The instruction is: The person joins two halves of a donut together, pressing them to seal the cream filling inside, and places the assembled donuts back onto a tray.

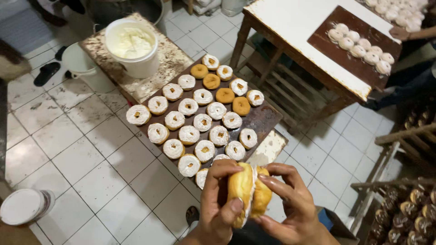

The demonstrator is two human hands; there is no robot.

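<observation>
a bakery workroom: doughnut trays (268,119), cream bucket (132,46), tiled floor (81,154).

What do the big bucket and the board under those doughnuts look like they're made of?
The bucket: probably plastic, smooth white walls with a rolled rim. The board: dark brown, flat and thin, stained; wood or rusted metal, hard to tell. It rests on a worn, speckled table.
</observation>
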